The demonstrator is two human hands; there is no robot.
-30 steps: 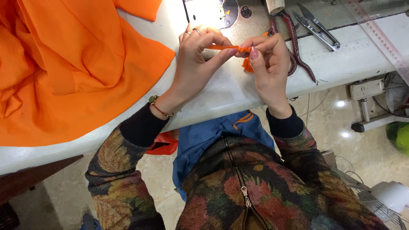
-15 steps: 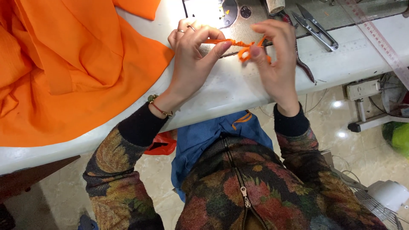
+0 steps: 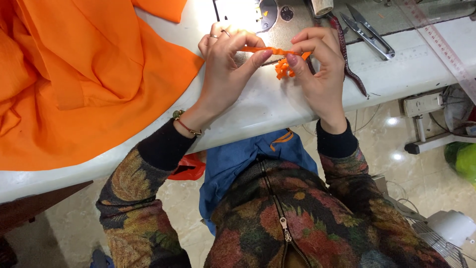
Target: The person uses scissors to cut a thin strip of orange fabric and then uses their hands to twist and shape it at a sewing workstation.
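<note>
Bottom of the frame is the lap, with a floral jacket [image 3: 297, 223] zipped up and some blue cloth [image 3: 238, 161] bunched under the table edge. Both forearms reach up over the white table [image 3: 258, 106]. Left hand [image 3: 225, 69] sits just above centre, thumb and fingers pinching one end of a thin orange strip [image 3: 270, 50], rings on two fingers and a bracelet [image 3: 186, 124] at the wrist. Right hand [image 3: 317, 64] is right of it, pinching the other end of the same strip, so it's held taut between the two hands a bit above the tabletop. A crumpled bit of orange dangles below the right fingertips. Big orange fabric [image 3: 84, 84] is piled over the whole left side of the table. Further back, top middle, there's the sewing machine plate [image 3: 253, 12], with snips [image 3: 369, 32] to the upper right and a ruler [image 3: 441, 42] running diagonally near the right edge
</note>
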